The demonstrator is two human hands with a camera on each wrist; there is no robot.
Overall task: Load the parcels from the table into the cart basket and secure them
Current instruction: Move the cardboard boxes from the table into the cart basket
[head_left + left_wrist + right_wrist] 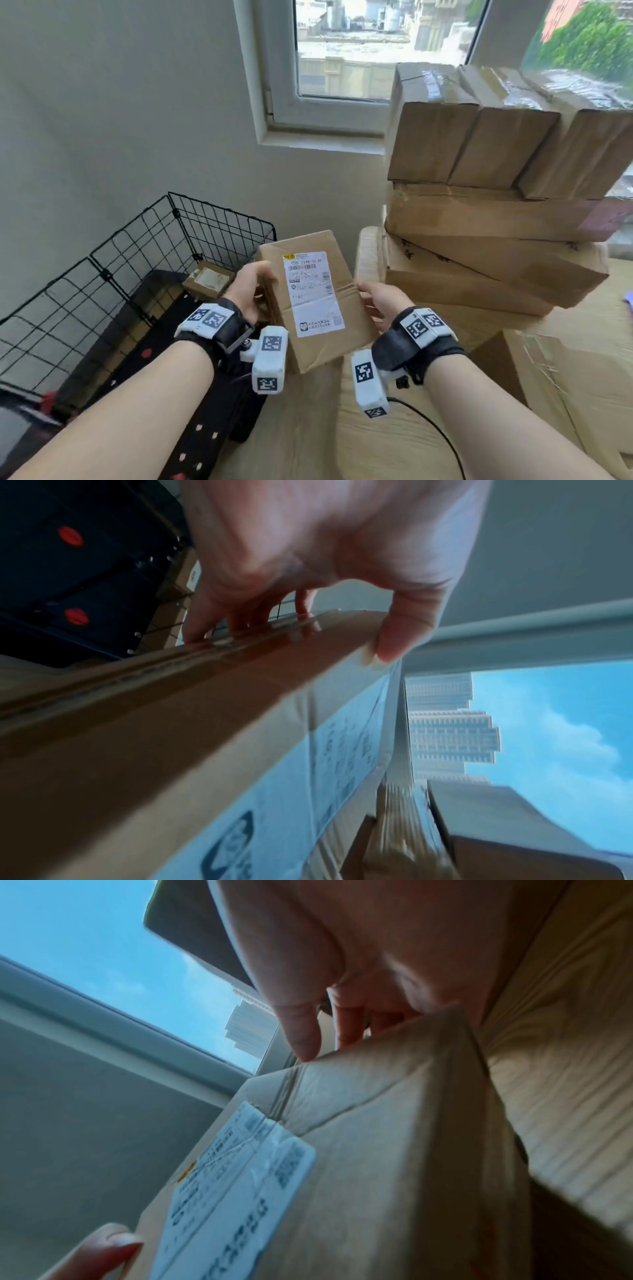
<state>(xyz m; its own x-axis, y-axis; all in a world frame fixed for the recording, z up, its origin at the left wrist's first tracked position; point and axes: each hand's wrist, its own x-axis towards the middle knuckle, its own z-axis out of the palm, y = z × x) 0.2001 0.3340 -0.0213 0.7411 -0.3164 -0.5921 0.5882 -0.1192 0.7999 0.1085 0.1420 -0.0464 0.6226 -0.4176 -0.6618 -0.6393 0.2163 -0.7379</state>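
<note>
A grey wall and a window [346, 51] back the wooden table [394, 442], where stacked parcels [493, 192] stand. From the head view, the left hand [251, 294] and right hand [382, 305] clasp a labelled cardboard parcel [318, 301] between them, raised beside the black wire cart basket [137, 260], which holds a small parcel [207, 279]. The left wrist view shows fingers [195, 631] and thumb pinching its taped edge. In the right wrist view, fingers [301, 1031] curl over its corner.

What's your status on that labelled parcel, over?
Both hands gripping: left hand, right hand. Labelled parcel held between table and cart basket. One small parcel already inside. Nothing blocking.
</note>
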